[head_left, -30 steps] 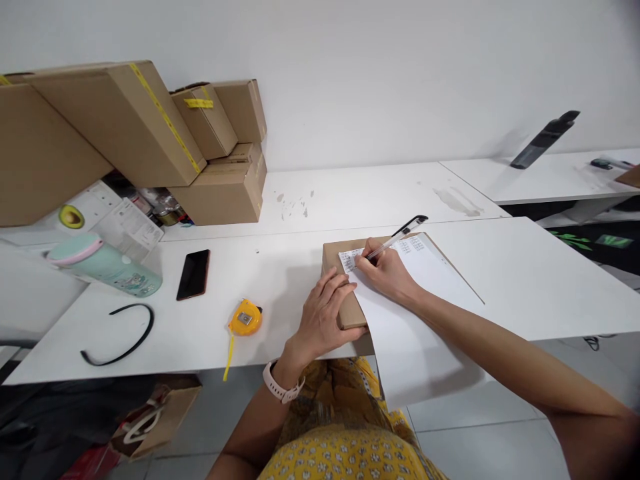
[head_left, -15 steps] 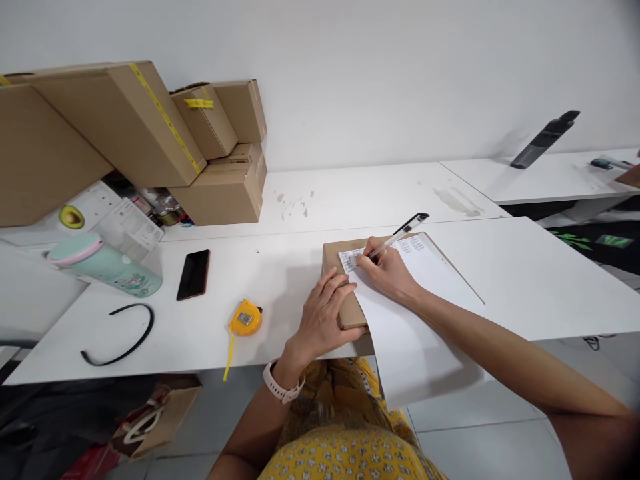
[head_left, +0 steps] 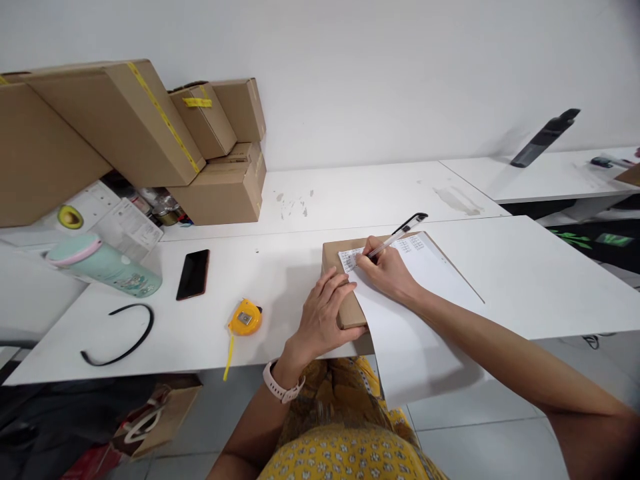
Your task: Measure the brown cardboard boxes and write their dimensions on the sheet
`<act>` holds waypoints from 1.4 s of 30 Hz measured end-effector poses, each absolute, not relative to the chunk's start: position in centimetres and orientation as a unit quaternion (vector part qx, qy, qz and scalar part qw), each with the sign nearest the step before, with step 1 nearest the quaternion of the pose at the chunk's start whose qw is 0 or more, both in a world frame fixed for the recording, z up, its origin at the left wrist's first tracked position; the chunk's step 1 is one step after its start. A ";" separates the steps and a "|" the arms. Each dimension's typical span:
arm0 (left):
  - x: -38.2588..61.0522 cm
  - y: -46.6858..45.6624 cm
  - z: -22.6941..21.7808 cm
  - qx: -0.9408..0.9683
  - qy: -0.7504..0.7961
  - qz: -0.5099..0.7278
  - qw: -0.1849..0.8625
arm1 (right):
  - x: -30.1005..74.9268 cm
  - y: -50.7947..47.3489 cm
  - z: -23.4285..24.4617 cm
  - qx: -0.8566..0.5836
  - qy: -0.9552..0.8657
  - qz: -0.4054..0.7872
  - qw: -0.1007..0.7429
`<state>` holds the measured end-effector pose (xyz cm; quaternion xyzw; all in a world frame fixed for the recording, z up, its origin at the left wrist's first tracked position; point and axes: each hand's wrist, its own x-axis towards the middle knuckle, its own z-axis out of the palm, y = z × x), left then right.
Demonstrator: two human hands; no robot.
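Note:
A flat cardboard box [head_left: 353,313] lies at the front of the white table. Over it is spread a sheet of white paper [head_left: 437,270], its lower part hanging past the table's front edge. Small handwriting in columns fills the sheet's top. My right hand [head_left: 390,272] is closed around a clear pen [head_left: 399,233] with a black cap on its upper end; its tip, at the writing, is hidden by my fingers. My left hand [head_left: 325,317] grips the box's left front corner, fingertips on top by the paper's edge, thumb along the front.
Left on the table are a yellow tape measure [head_left: 245,318], a phone [head_left: 193,275], a black headband [head_left: 150,327] and a mint green tumbler [head_left: 115,267]. Several cardboard boxes [head_left: 220,193] are stacked at the back left. A dark bottle [head_left: 543,141] stands at the far right.
Hardly anything differs. The pen's upper end has shifted very slightly, while both hands, the paper and the box keep their places.

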<state>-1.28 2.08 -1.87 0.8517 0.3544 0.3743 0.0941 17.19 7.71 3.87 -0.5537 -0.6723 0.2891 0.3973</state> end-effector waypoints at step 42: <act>-1.8 0.3 -0.8 0.856 0.398 0.319 0.088 | 34.5 -4.0 0.0 -0.714 -0.436 0.178 0.518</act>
